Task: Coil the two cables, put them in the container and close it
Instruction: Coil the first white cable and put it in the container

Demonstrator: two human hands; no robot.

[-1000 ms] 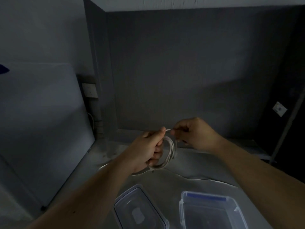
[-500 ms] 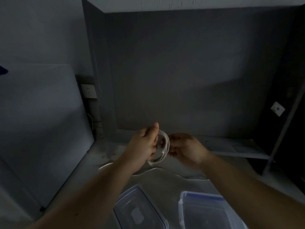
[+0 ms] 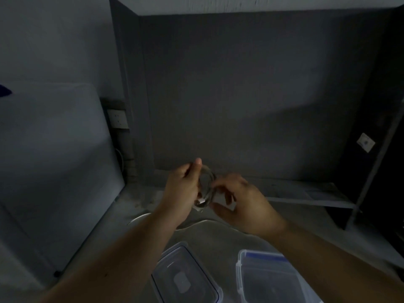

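Now gathered into a full coil (image 3: 206, 186), held above counter (image 3: 218, 235) in left hand (image 3: 185, 193) grip; right hand (image 3: 242, 204) dropped beside it, fingers loose; open container (image 3: 269, 278) waiting below.

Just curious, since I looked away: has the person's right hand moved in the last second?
Yes. The right hand has dropped lower and come a little nearer the camera, judged against the shelf behind it, beside the coiled cable.
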